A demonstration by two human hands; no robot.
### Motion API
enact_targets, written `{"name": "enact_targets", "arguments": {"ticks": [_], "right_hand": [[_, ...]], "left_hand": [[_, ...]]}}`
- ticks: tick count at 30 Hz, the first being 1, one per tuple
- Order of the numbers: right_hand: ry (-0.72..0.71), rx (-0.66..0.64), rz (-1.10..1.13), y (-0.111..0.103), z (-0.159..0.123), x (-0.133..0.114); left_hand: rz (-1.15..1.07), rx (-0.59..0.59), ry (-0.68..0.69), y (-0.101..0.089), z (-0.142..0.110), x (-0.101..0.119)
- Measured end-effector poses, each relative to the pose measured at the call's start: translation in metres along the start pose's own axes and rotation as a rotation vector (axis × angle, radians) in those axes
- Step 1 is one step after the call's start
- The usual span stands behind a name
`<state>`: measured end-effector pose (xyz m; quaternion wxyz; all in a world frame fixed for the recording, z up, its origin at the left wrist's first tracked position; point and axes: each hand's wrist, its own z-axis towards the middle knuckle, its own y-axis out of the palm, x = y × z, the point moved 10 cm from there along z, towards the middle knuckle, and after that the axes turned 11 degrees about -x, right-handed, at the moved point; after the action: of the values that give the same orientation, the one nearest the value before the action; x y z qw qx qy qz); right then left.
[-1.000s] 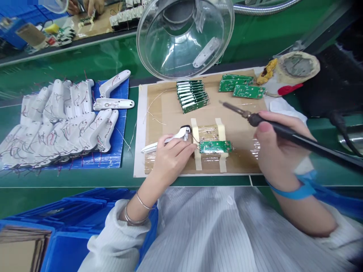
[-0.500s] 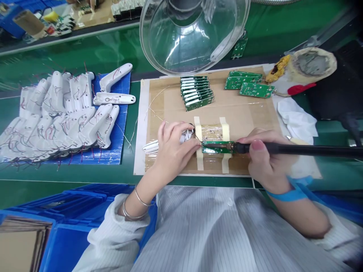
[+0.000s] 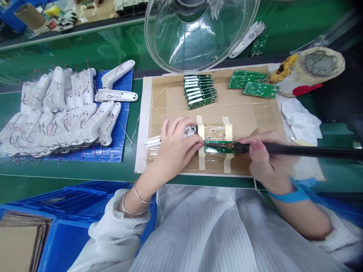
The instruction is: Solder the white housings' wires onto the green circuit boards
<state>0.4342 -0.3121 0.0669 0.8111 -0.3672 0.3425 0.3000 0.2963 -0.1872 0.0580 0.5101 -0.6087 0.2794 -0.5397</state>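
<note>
My left hand [image 3: 178, 145] is closed in a pinch at the left end of a green circuit board [image 3: 218, 150], on a thin wire that is mostly hidden by the fingertips. Under and beside that hand lies a white plastic housing [image 3: 152, 142], partly covered by it. My right hand [image 3: 268, 158] grips the black handle of a soldering iron [image 3: 309, 151]. The iron lies almost level above the board, its tip reaching the board's left end close to my left fingertips. Strips of masking tape [image 3: 227, 164] run across the cardboard under the board.
White housings with wires [image 3: 59, 90] crowd a blue sheet [image 3: 124, 128] on the left. Stacked circuit boards [image 3: 200, 90] and several loose ones [image 3: 261, 89] lie on the cardboard [image 3: 170, 98]. A clear round cover [image 3: 198, 41] overhangs the back. White tissue [image 3: 300, 121] is at the right.
The camera view has shifted slightly, so things at the back appear farther right. Both hands keep nearly the same pose; a dark wire seen beside my left fingers is now less visible.
</note>
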Motion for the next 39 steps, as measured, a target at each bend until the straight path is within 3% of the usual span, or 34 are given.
{"name": "enact_targets", "arguments": {"ticks": [4, 10, 13, 19, 23, 32, 39], "right_hand": [[-0.005, 0.028, -0.005, -0.001, -0.001, 0.002], [-0.069, 0.272, -0.025, -0.019, -0.003, -0.004], [-0.069, 0.286, -0.041, -0.02, -0.002, -0.005], [-0.074, 0.293, -0.045, -0.021, -0.003, -0.004], [-0.083, 0.302, -0.039, -0.022, -0.003, -0.005], [-0.051, 0.23, 0.013, -0.014, -0.002, -0.004], [-0.016, 0.044, 0.015, -0.001, -0.003, -0.001]], "left_hand": [[-0.005, -0.034, -0.018, 0.0, 0.001, 0.002], [-0.032, -0.035, -0.004, -0.003, 0.002, 0.002], [-0.064, -0.005, 0.014, -0.003, 0.001, 0.0], [-0.179, 0.174, 0.108, -0.006, -0.007, -0.003], [-0.199, 0.196, 0.119, -0.006, -0.009, -0.005], [-0.031, 0.11, 0.159, -0.001, -0.01, 0.006], [-0.067, -0.043, 0.058, -0.001, -0.005, 0.007]]}}
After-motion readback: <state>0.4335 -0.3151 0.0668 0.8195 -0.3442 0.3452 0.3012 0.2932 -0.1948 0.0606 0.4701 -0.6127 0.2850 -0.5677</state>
